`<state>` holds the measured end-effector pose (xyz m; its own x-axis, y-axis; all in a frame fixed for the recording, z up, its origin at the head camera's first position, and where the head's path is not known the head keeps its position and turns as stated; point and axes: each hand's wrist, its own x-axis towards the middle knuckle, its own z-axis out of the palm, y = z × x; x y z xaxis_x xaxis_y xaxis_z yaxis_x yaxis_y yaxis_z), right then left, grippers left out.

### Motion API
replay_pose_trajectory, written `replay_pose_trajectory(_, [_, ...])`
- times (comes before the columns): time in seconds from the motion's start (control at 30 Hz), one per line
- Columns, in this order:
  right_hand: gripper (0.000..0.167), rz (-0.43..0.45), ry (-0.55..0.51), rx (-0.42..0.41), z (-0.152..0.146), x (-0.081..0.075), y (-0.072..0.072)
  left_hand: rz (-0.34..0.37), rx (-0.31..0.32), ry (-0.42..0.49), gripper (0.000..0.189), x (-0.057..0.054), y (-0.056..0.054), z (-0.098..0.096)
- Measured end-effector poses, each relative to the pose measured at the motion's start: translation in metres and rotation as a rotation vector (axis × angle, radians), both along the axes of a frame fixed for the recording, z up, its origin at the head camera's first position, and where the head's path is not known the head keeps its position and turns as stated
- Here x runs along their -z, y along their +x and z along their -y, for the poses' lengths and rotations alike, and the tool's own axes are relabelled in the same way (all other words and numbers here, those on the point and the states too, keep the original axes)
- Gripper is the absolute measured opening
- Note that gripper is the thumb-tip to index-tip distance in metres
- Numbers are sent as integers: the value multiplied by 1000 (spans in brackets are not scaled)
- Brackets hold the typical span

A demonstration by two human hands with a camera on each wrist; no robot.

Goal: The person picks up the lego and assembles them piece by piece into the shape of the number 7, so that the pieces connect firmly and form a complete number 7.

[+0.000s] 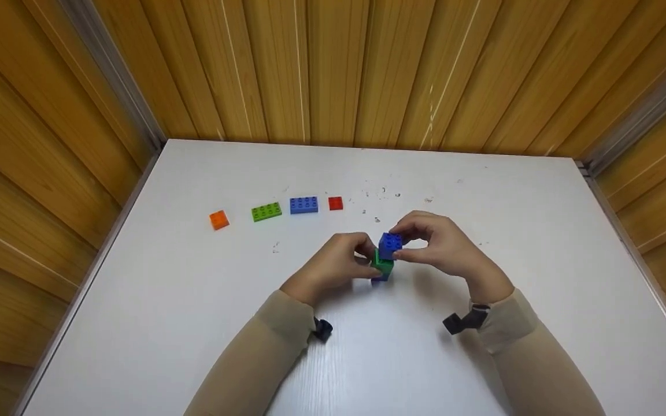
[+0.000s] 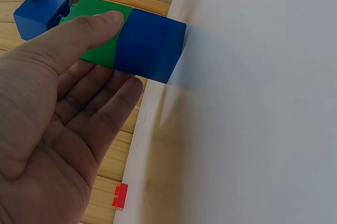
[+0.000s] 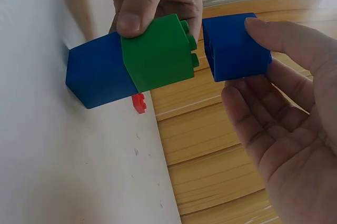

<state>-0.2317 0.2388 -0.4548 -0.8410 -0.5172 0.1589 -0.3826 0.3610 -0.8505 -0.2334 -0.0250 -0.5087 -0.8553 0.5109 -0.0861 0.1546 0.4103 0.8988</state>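
Note:
A green toy brick [image 3: 160, 55] is stacked on a lower blue brick [image 3: 100, 71], which stands on the white table. My left hand [image 1: 336, 263] pinches the green brick between thumb and fingers. Just above the green studs is a separate upper blue brick [image 3: 237, 47], pinched by my right hand [image 1: 440, 245]. A narrow gap shows between this blue brick and the studs in the right wrist view. In the left wrist view, the left thumb [image 2: 100, 26] lies across the green brick's side.
Farther back on the white table [image 1: 165, 300], an orange brick [image 1: 219, 219], a light green brick [image 1: 266, 212], a flat blue brick [image 1: 304, 204] and a red brick [image 1: 335, 203] lie in a loose row. Wood-look panels [image 1: 333, 75] wall the table's back and sides.

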Motion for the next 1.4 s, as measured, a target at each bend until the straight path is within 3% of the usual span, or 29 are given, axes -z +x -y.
replay_pose_trajectory(0.5, [36,46,24,-37,4,2,-1,-41,4,28,27,2,-1,1])
replay_pose_trajectory(0.73, [27,3,37,-11,5,4,-1,-32,-1,16,27,3,-1,0])
replay_pose_trajectory(1.4, [24,2,-38,-12,7,6,1,-22,3,23,27,2,-1,0])
